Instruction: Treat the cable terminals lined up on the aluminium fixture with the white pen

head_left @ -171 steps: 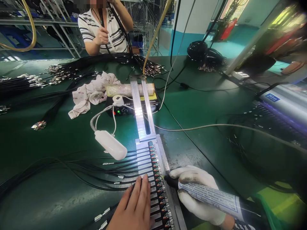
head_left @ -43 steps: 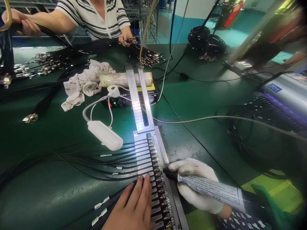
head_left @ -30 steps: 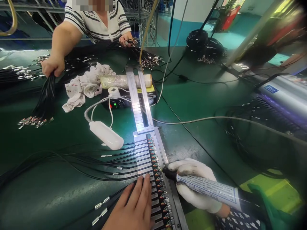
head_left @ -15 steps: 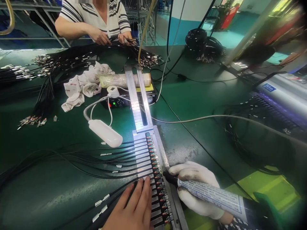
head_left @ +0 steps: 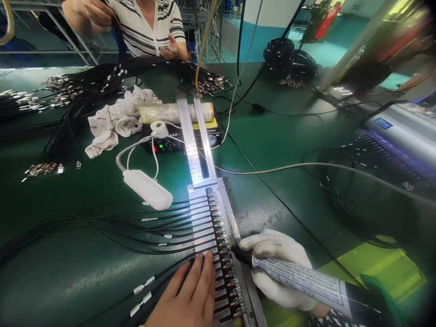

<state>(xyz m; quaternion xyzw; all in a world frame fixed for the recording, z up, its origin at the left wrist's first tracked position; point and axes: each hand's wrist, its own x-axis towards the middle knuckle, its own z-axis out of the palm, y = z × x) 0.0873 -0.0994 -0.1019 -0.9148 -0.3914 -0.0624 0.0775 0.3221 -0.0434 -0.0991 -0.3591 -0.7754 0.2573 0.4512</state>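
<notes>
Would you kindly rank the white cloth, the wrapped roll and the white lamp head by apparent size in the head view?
1. white cloth
2-3. wrapped roll and white lamp head: alike, the lamp nearer the camera, so unranked.

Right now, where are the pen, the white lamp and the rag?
pen (head_left: pixel 299 280): head view, on its labelled barrel.
lamp (head_left: pixel 148 190): head view, on its white head.
rag (head_left: pixel 117 119): head view, on its crumpled middle.

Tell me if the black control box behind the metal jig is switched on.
On: the control box shows a green light and a red light glowing on its front.
</notes>
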